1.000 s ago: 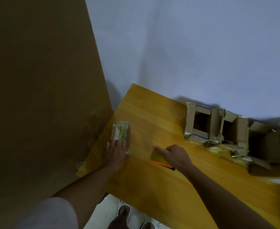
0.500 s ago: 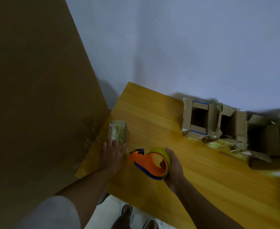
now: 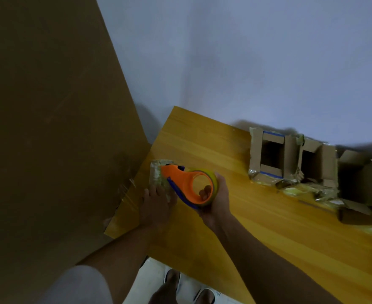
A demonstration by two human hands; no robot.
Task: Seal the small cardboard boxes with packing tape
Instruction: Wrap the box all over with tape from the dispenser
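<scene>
The small taped box [image 3: 158,175] is steadied at the table's [image 3: 268,227] near-left corner by the left hand [image 3: 156,205], fingers laid flat. The tape dispenser [image 3: 191,187] is clasped in the right hand [image 3: 219,198] — nose over the box, apparently to lay tape.

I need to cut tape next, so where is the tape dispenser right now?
In the head view the orange tape dispenser is gripped in the right hand, its nose over the small taped box near the table's left edge.

Tape dispenser [image 3: 189,187] over taped box [image 3: 158,176]; open boxes [image 3: 290,159] far right.
</scene>
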